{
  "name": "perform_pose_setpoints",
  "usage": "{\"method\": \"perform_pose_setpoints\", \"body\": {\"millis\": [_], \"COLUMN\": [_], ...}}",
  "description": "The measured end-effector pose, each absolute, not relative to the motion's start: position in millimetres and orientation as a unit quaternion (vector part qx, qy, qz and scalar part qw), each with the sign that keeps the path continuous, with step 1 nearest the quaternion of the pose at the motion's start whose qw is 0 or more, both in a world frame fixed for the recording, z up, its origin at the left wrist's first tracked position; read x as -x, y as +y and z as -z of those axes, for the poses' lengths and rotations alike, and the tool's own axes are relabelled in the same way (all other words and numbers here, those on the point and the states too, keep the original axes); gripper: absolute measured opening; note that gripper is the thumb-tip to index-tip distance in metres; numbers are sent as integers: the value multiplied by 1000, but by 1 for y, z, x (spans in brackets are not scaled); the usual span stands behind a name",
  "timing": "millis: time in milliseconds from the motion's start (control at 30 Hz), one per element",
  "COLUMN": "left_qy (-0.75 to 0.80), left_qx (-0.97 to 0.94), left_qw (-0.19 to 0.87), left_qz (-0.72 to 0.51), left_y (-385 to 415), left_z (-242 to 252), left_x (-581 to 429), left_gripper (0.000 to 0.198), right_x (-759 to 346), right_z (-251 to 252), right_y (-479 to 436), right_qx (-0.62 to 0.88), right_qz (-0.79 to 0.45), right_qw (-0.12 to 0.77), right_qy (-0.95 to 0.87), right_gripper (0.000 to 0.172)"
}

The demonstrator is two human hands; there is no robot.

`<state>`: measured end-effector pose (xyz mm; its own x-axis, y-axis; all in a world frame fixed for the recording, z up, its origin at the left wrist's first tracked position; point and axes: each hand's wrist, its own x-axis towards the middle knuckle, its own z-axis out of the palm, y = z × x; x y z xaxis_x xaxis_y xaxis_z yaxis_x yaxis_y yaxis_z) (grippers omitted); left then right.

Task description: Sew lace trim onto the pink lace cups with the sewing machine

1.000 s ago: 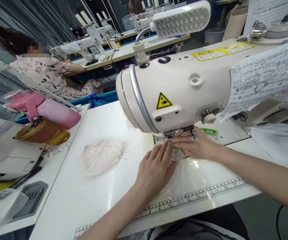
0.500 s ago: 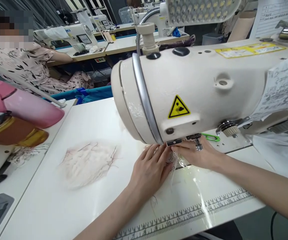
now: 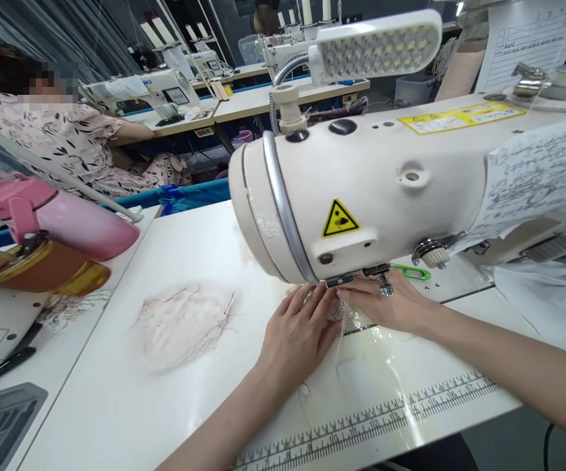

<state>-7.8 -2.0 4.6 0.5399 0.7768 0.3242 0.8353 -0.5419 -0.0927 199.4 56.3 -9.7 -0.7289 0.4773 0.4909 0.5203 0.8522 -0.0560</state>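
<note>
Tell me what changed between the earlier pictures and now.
The left hand has moved slightly forward and left, closer under the sewing machine, and less of the lace shows beside it. No grasp or release shows. The right hand stays by the lace; the sheer fabric piece lies unmoved.

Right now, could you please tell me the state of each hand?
Left hand: open, laid palm-down on sheer, lacy fabric.
Right hand: extended beneath the sewing machine head; fingertips partly hidden, so its grip cannot be told.
</note>
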Motion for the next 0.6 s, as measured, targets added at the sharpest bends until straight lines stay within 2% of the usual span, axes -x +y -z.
{"method": "perform_pose_setpoints", "body": {"millis": [267,400,433,533,600], "left_qy": [-431,-324,-301,-321,-403], "left_qx": [884,925,932,924,896], "left_qw": [126,125,139,155,101], "left_qz": [129,152,147,139,157], "left_y": [-10,-31,-38,-55,-61], "left_z": [-29,-42,-41,-37,-40], "left_x": [12,30,35,44,43], "left_gripper": [46,68,65,28,24], "right_x": [-197,-199,-199,-198,-198], "right_z": [1,0,1,3,6], "right_y": [59,58,58,55,53], "right_qx": [239,237,234,238,240], "right_qz": [78,63,55,20,-6], "right_qw": [310,305,308,294,276], "right_qy": [-917,-920,-920,-926,-931], "right_gripper": [29,32,34,37,37]}}
